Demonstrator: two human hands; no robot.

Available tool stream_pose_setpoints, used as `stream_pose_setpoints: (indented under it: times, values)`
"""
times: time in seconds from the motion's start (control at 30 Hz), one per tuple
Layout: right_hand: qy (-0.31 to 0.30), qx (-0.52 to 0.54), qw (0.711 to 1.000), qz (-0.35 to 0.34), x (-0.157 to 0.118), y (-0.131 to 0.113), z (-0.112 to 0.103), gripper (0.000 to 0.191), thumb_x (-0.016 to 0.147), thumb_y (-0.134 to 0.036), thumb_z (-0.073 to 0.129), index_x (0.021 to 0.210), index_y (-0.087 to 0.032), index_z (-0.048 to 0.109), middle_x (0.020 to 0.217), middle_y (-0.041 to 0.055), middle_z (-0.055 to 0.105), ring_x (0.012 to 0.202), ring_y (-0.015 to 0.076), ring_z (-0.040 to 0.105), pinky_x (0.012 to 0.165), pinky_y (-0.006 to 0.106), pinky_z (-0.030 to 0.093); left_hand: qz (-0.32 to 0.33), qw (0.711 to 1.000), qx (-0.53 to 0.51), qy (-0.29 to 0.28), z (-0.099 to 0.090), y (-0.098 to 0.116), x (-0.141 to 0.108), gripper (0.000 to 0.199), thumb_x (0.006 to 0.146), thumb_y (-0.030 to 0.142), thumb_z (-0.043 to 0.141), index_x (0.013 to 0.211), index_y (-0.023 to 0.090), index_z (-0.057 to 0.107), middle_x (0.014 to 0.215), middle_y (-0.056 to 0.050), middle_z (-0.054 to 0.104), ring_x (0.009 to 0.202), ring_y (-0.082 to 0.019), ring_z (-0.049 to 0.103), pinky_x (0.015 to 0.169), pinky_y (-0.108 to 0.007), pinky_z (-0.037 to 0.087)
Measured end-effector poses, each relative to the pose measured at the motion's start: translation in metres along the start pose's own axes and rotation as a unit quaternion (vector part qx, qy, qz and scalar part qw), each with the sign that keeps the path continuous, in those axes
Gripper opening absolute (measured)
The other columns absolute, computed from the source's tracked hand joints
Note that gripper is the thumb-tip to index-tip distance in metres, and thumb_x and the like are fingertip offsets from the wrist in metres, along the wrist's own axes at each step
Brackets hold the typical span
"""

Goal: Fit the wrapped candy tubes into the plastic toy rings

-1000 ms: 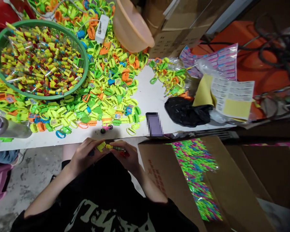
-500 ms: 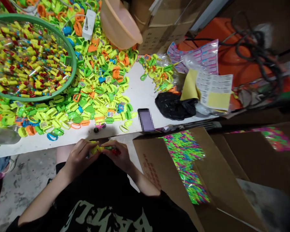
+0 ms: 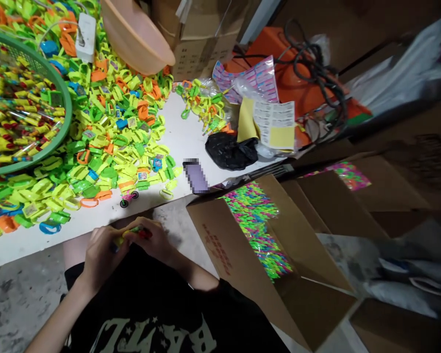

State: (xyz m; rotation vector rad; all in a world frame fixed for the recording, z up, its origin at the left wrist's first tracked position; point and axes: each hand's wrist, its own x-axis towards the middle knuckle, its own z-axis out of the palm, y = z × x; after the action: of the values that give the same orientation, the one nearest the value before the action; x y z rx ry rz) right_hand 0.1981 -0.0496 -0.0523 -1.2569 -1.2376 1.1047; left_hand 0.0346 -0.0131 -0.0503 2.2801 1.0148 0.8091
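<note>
Left hand (image 3: 102,252) and right hand (image 3: 155,241) drawn closer together, both curled nearly closed, pinching yellow-and-red piece (image 3: 143,232), at left hand's two o'clock

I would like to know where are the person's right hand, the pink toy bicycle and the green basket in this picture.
Right hand (image 3: 156,239): head view, back of the hand.
Pink toy bicycle (image 3: 129,198): head view, frame between the wheels.
Green basket (image 3: 68,110): head view, right side of the rim.

Floor (image 3: 20,299) grey, dark-stained. White tabletop (image 3: 179,130), front edge slants across view. Light uneven: brighter over tabletop, dim toward right.
</note>
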Motion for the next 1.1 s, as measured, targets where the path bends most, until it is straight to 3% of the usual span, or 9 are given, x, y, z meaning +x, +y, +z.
stream_pose_setpoints:
  times: [0.2,0.3,0.37,0.47,0.53,0.6,0.67,0.87,1.1]
  values:
    - [-0.127,-0.085,0.985,0.084,0.016,0.011,-0.034,0.026,0.08,-0.043,0.062,0.083,-0.018,0.066,0.065,-0.003,0.061,0.062,0.0116,0.054,0.057,0.021,0.04,-0.036,0.994,0.007,-0.103,0.025,-0.017,-0.004,0.014,0.083,0.032,0.056,0.086,0.019,0.062,0.081,-0.006,0.064,0.081,-0.021,0.058,0.074,-0.033,0.046]
    - [-0.209,-0.19,0.951,0.128,0.03,0.01,-0.073,0.022,0.077,-0.04,0.066,0.076,-0.017,0.065,0.062,-0.0029,0.06,0.061,0.0122,0.053,0.055,0.021,0.038,-0.033,0.988,-0.036,-0.145,0.03,-0.029,0.002,0.028,0.082,0.04,0.059,0.102,0.021,0.062,0.102,-0.008,0.065,0.1,-0.025,0.056,0.087,-0.038,0.046]
    - [-0.205,-0.281,0.925,0.153,0.038,0.005,-0.108,0.022,0.075,-0.039,0.068,0.072,-0.017,0.065,0.065,-0.0017,0.062,0.061,0.0125,0.054,0.056,0.021,0.038,-0.059,0.986,-0.051,-0.145,0.03,-0.041,0.008,0.032,0.084,0.045,0.056,0.104,0.021,0.061,0.107,-0.008,0.064,0.104,-0.025,0.056,0.09,-0.04,0.046]
    - [0.089,-0.379,0.915,0.109,0.042,-0.009,-0.161,0.025,0.085,-0.039,0.056,0.087,-0.018,0.066,0.079,0.0024,0.068,0.073,0.0152,0.059,0.067,0.023,0.042,-0.105,0.983,-0.05,-0.144,0.029,-0.061,0.02,0.034,0.088,0.048,0.045,0.101,0.021,0.061,0.108,-0.008,0.064,0.101,-0.023,0.057,0.089,-0.04,0.047]
    - [0.292,-0.422,0.856,0.065,0.039,-0.017,-0.188,0.034,0.088,-0.041,0.05,0.109,-0.017,0.062,0.089,0.006,0.069,0.078,0.0181,0.061,0.072,0.027,0.044,-0.125,0.982,-0.034,-0.14,0.03,-0.072,0.027,0.036,0.09,0.048,0.042,0.103,0.02,0.06,0.108,-0.008,0.063,0.099,-0.022,0.057,0.087,-0.038,0.047]
    - [0.37,-0.465,0.801,0.065,0.033,-0.018,-0.203,0.042,0.089,-0.042,0.048,0.122,-0.018,0.055,0.091,0.0082,0.069,0.077,0.0204,0.062,0.072,0.03,0.045,-0.124,0.984,-0.008,-0.129,0.033,-0.079,0.034,0.036,0.09,0.047,0.042,0.107,0.019,0.058,0.108,-0.009,0.062,0.099,-0.023,0.057,0.088,-0.038,0.046]
    - [0.343,-0.518,0.775,0.116,0.026,-0.01,-0.207,0.041,0.09,-0.038,0.048,0.126,-0.019,0.054,0.09,0.0096,0.07,0.077,0.0225,0.064,0.072,0.031,0.045,-0.097,0.988,0.017,-0.123,0.039,-0.082,0.04,0.035,0.09,0.045,0.042,0.111,0.019,0.056,0.11,-0.009,0.061,0.103,-0.023,0.055,0.091,-0.038,0.045]
    - [0.132,-0.587,0.73,0.324,0.007,0.054,-0.184,0.053,0.09,-0.023,0.044,0.142,-0.018,0.035,0.098,0.0145,0.07,0.088,0.0244,0.067,0.074,0.029,0.046,-0.001,0.986,0.109,-0.129,0.064,-0.092,0.051,0.039,0.091,0.035,0.042,0.125,0.018,0.049,0.126,-0.013,0.052,0.117,-0.028,0.047,0.099,-0.044,0.039]
    - [0.104,-0.573,0.737,0.343,0.009,0.088,-0.173,0.059,0.091,-0.025,0.043,0.146,-0.014,0.024,0.1,0.0162,0.069,0.093,0.0253,0.067,0.075,0.03,0.046,0.031,0.974,0.172,-0.143,0.078,-0.109,0.056,0.039,0.091,0.033,0.04,0.124,0.014,0.05,0.122,-0.016,0.053,0.112,-0.03,0.05,0.095,-0.044,0.041]
